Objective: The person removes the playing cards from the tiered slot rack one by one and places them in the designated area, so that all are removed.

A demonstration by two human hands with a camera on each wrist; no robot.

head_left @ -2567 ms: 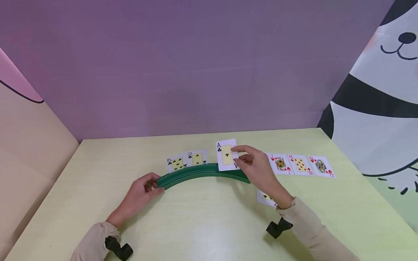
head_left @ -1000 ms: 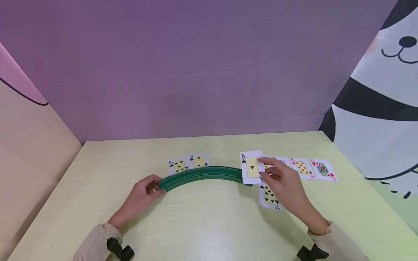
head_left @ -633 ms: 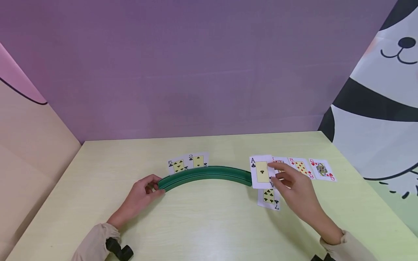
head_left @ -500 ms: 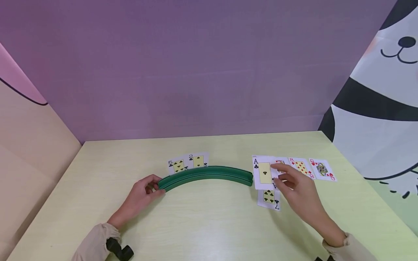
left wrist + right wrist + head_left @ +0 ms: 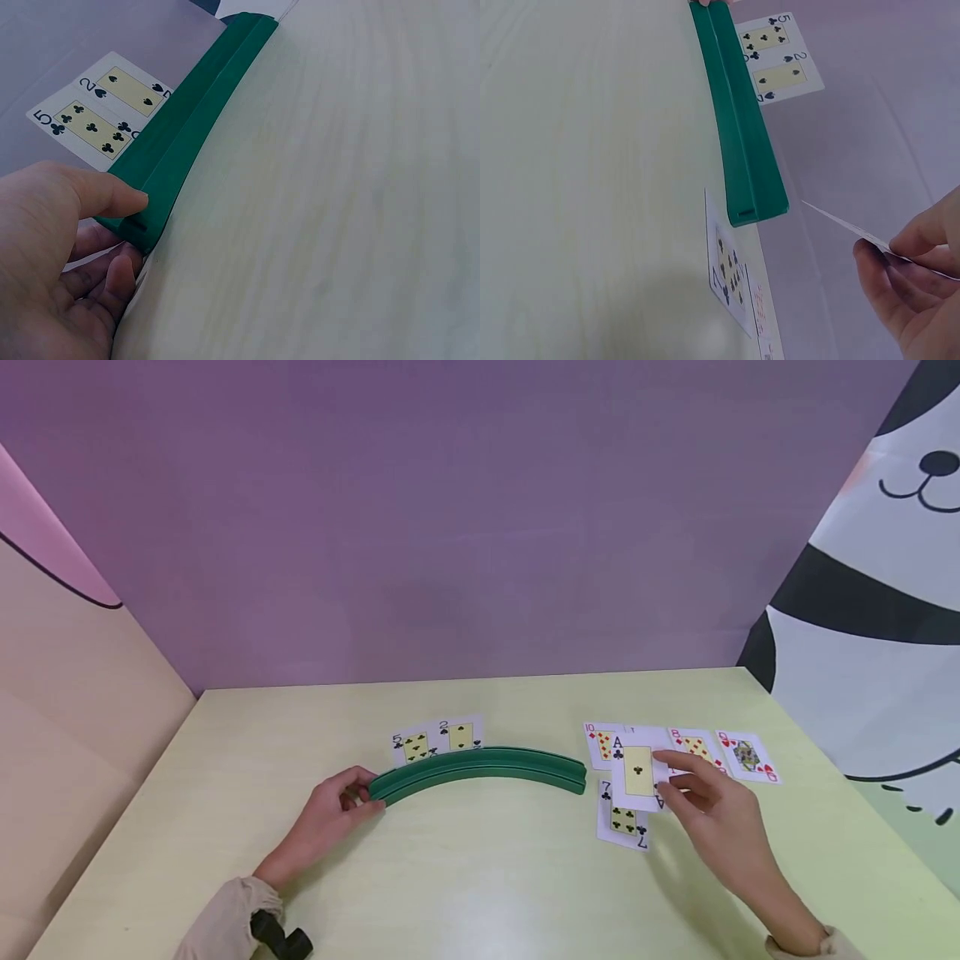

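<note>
A curved green card holder [image 5: 480,764] runs across the middle of the table. My left hand [image 5: 326,818] grips its left end, thumb on top, as the left wrist view shows. Behind the holder's left half, a five of clubs [image 5: 415,747] and a two of spades [image 5: 461,737] show side by side, their lower parts hidden by it. My right hand [image 5: 723,827] pinches the right edge of an ace of clubs [image 5: 637,772] between thumb and fingers. The ace is up off the table, right of the holder, and partly covers a seven of clubs [image 5: 622,835].
Face up at the right lie a ten of diamonds [image 5: 600,743], an eight of diamonds [image 5: 696,743] and a queen of hearts [image 5: 747,756]. Another card between the ten and eight is mostly hidden by the ace. A purple wall [image 5: 480,527] rises behind the table [image 5: 465,877].
My right hand has carried the ace of clubs rightward, from above the holder to over the loose cards. The ten of diamonds shows now. My left hand keeps its place on the holder.
</note>
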